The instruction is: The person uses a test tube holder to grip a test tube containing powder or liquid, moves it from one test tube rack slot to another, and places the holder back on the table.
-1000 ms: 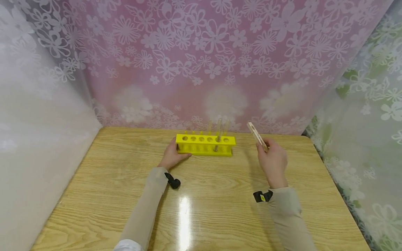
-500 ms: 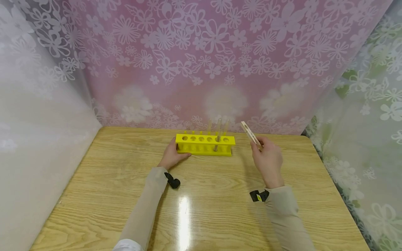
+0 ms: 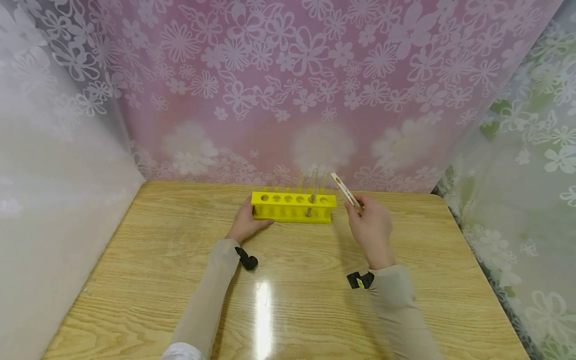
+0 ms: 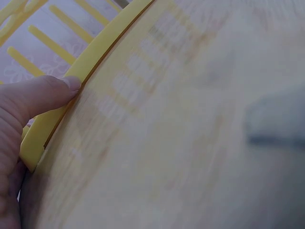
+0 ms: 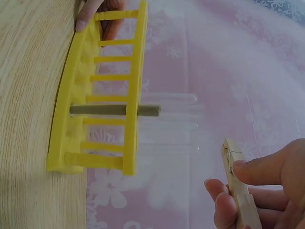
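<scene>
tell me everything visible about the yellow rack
The plastic-looking yellow rack has a top plate with six round holes, a base and rear pegs. It stands upright on the table. The left hand grips its left end. A clear tube with grey contents stands in the fifth hole from the left; more clear tubes show behind.

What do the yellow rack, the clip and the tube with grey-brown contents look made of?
Yellow rack: probably moulded plastic, smooth and evenly coloured.
Clip: likely unpainted wood, pale and matte; its spring looks like metal wire.
Tube: clear and smooth, see-through above the rack with bright outlines; glass or clear plastic, I can't tell.
</scene>
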{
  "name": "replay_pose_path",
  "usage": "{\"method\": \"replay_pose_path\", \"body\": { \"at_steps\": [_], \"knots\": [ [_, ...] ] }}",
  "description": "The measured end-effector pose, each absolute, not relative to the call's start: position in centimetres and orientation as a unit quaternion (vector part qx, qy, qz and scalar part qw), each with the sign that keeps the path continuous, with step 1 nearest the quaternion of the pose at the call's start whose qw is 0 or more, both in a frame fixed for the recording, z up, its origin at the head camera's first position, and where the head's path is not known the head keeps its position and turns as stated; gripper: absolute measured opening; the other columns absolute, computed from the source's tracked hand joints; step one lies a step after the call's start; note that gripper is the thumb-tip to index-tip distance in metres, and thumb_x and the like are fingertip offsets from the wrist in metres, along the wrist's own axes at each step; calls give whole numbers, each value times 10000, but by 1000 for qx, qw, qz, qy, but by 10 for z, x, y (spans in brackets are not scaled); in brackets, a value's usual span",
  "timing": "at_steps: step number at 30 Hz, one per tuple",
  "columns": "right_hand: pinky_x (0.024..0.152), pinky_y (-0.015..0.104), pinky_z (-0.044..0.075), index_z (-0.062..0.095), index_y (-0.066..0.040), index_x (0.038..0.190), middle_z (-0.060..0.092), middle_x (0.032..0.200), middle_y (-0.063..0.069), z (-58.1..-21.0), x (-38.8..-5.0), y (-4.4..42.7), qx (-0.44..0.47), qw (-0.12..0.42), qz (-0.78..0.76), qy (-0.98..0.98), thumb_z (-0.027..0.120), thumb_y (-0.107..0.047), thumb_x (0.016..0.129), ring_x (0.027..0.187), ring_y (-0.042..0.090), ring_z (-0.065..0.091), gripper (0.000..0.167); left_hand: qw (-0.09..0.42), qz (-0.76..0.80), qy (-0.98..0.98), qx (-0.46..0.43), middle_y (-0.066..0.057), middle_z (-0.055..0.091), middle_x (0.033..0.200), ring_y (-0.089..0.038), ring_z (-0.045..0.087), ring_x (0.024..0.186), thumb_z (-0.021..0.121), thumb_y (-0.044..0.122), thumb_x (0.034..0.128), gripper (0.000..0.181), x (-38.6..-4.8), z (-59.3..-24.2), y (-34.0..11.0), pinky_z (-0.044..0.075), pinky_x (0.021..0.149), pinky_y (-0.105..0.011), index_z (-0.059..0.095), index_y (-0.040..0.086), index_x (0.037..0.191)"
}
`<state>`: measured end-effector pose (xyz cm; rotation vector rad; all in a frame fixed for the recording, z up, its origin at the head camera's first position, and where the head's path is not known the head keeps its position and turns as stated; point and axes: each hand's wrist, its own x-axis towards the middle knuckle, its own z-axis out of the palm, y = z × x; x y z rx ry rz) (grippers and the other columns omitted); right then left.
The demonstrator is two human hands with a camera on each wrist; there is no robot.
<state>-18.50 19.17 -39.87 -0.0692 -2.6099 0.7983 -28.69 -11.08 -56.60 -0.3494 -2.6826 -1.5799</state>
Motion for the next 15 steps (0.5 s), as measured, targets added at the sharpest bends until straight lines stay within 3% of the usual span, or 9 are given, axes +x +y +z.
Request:
{"method": "replay_pose_path", "body": {
  "at_steps": [15],
  "knots": [
    [461, 333, 365, 718, -33, 1086, 713, 834, 136, -401, -192, 172, -6, 205, 285, -937, 709, -219, 934, 533, 230, 520, 240, 4, -498, -860, -109, -113, 556, 1262, -283, 576, 1124, 877, 334, 757, 843, -286, -566, -111, 468, 986, -475, 412, 111, 1423]
  ]
}}
